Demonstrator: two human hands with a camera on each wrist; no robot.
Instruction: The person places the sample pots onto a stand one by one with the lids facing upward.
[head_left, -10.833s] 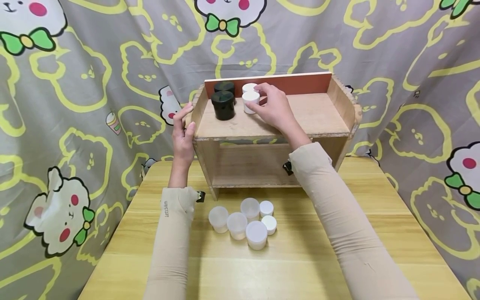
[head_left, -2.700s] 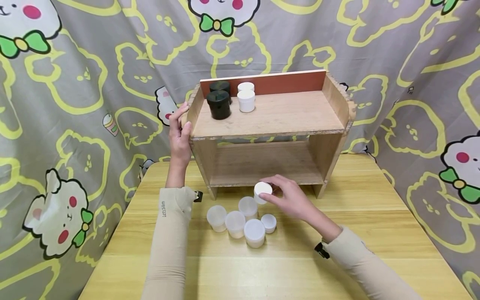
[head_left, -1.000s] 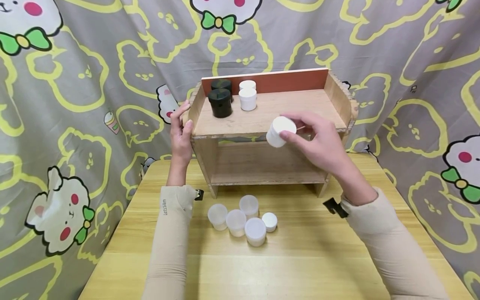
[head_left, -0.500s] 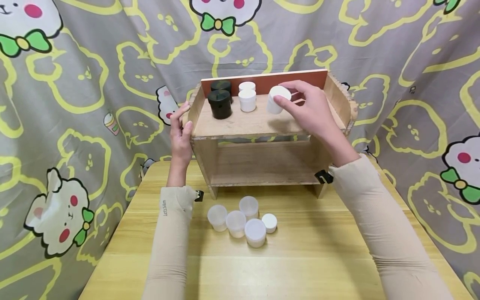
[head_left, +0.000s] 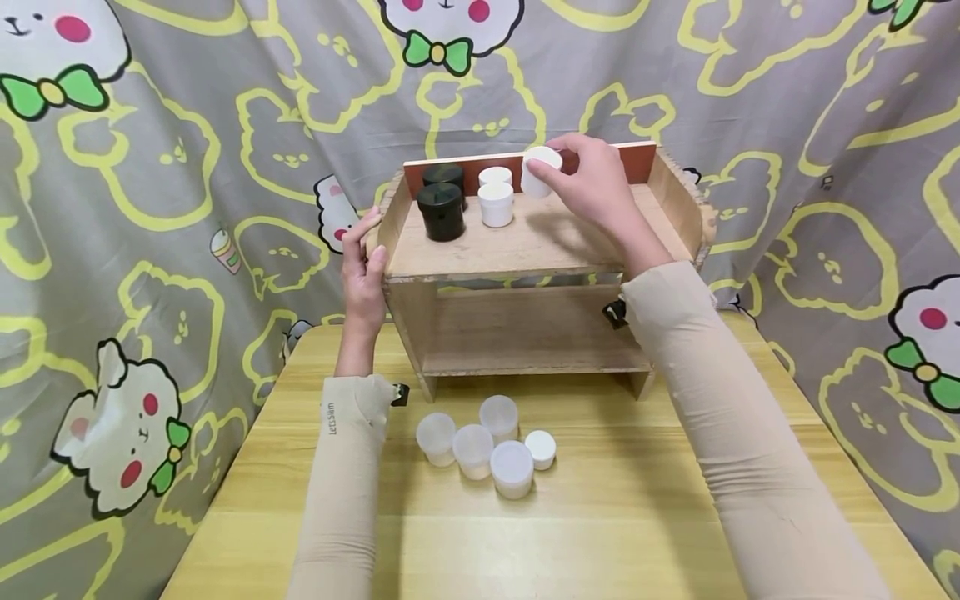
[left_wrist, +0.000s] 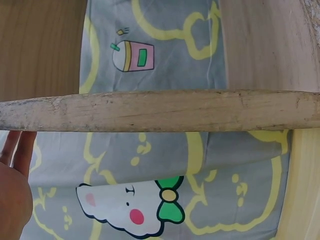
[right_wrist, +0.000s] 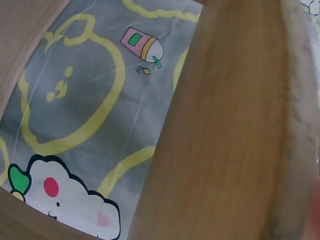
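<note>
In the head view, my right hand (head_left: 596,183) pinches a small white lidded jar (head_left: 538,177) between thumb and fingers. It is held over the top board of a wooden shelf (head_left: 585,246), near the red back panel, with a shadow on the board below. Just left of it, two white jars (head_left: 496,206) stand one behind the other. Two black jars (head_left: 441,213) stand likewise farther left. My left hand (head_left: 364,279) grips the shelf's left side panel, thumb at the front edge; its fingers (left_wrist: 20,155) show against the board in the left wrist view.
On the table (head_left: 600,517), in front of the shelf, stand several translucent lidded tubs (head_left: 474,452) and one small white jar (head_left: 541,449). A lower board (head_left: 525,329) runs beneath the top one. A patterned curtain (head_left: 187,200) hangs behind and at both sides.
My right hand has lifted a white jar from the table group, up past the shelf's front edge, then back and left over the top board. My left hand stays put.
</note>
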